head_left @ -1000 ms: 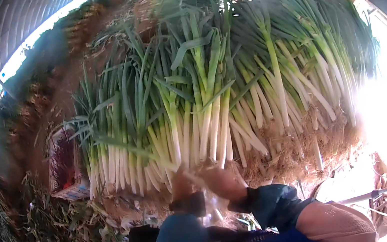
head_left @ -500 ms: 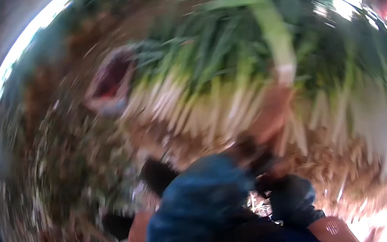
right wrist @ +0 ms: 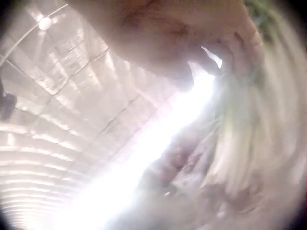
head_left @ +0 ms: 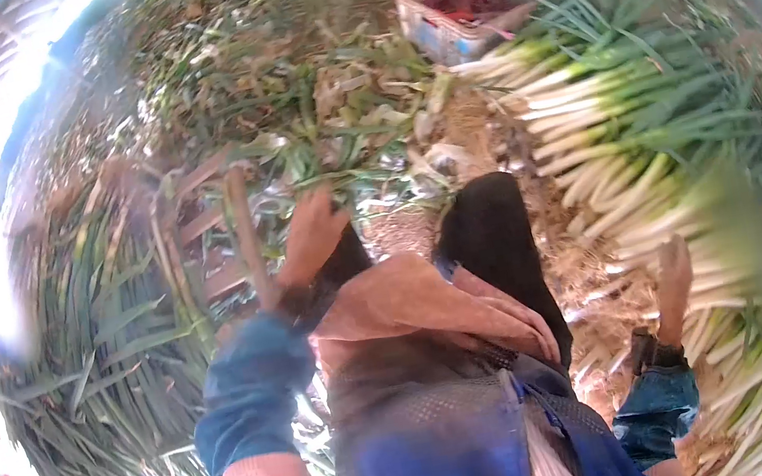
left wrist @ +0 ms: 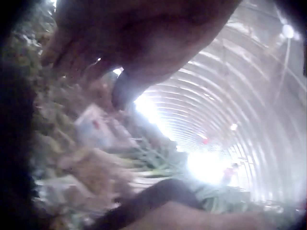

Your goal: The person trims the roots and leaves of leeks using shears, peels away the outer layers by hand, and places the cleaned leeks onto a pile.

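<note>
My left hand [head_left: 311, 237] hovers just right of an upright wooden bar [head_left: 246, 229], fingers loosely bent with nothing visible in them. In the left wrist view that hand is dark, its thumb apart from the fingers. On the right, my right hand [head_left: 674, 283] reaches over the white stems of a long row of large green onions [head_left: 609, 102]. A blurred green streak [head_left: 747, 250] shows beyond its fingers. The right wrist view shows bent fingers [right wrist: 240, 52] with a bright gap beside the thumb, and onion stems [right wrist: 235, 148] below them.
A crate [head_left: 453, 32] holding dark red strands stands at the row's far end. Leaf scraps [head_left: 319, 98] litter the ground ahead. Another heap of long green leaves [head_left: 111, 360] lies left, beside wooden slats [head_left: 210, 225]. My knees [head_left: 491, 210] are in the middle.
The view has swung left, so the onion row now lies on my right. The hands were together at the onions, then one held a raised onion; now they are spread wide apart.
</note>
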`<state>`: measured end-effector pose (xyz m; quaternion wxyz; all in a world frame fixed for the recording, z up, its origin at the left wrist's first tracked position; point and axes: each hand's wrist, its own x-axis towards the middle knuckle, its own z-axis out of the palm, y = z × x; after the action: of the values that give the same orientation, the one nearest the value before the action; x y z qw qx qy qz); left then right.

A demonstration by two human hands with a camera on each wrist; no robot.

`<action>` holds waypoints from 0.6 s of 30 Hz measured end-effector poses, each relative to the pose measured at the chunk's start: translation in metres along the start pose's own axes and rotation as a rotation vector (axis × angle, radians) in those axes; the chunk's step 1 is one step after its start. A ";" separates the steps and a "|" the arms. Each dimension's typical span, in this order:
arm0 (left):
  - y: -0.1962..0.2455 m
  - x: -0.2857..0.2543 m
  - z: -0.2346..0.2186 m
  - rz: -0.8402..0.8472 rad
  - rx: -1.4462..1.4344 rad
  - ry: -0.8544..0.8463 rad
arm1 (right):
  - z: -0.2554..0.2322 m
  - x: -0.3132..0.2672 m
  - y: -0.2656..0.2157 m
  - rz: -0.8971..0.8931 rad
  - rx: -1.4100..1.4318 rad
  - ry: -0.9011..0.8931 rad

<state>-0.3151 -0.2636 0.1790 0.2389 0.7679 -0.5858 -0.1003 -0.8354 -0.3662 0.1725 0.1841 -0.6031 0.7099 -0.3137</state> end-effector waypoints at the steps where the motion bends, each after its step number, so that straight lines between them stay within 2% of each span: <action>1: -0.057 -0.030 0.007 -0.012 0.034 0.016 | 0.023 0.002 -0.036 -0.095 0.077 -0.130; 2: -0.074 -0.064 0.000 -0.060 0.061 0.036 | 0.049 -0.001 -0.069 -0.298 0.072 -0.253; 3: -0.087 -0.089 -0.005 -0.308 -0.167 -0.173 | 0.073 -0.012 -0.120 -0.394 0.044 -0.379; 4: -0.107 -0.115 0.005 -0.337 -0.065 -0.181 | 0.093 -0.029 -0.170 -0.493 0.010 -0.497; 5: -0.105 -0.129 0.011 -0.362 -0.167 -0.095 | 0.114 -0.046 -0.202 -0.656 -0.064 -0.578; 6: -0.106 -0.137 0.010 -0.383 -0.234 -0.130 | 0.134 -0.062 -0.228 -0.817 -0.144 -0.640; 7: -0.107 -0.144 0.008 -0.399 -0.305 -0.170 | 0.150 -0.078 -0.251 -0.967 -0.174 -0.776; 8: -0.108 -0.152 0.007 -0.414 -0.381 -0.214 | 0.165 -0.091 -0.259 -1.043 -0.221 -0.918; 9: -0.105 -0.158 -0.001 -0.476 -0.448 -0.113 | 0.179 -0.104 -0.267 -1.111 -0.259 -1.066; 10: -0.097 -0.162 -0.016 -0.533 -0.513 -0.010 | 0.198 -0.118 -0.262 -1.101 -0.308 -1.212; 12: -0.087 -0.166 -0.046 -0.594 -0.605 0.178 | 0.228 -0.133 -0.259 -1.055 -0.219 -1.510; 14: -0.085 -0.166 -0.067 -0.613 -0.673 0.339 | 0.238 -0.137 -0.259 -0.952 0.061 -1.816; 15: -0.100 -0.171 -0.063 -0.575 -0.667 0.304 | 0.230 -0.139 -0.272 -0.768 0.035 -1.856; 18: -0.137 -0.198 -0.037 -0.328 -0.536 0.292 | 0.224 -0.130 -0.287 -0.753 0.054 -1.728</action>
<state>-0.2404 -0.0391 0.1202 0.4940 0.7681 -0.3671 -0.1768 -0.4532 -0.3110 0.1842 0.5471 -0.8121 0.0785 0.1870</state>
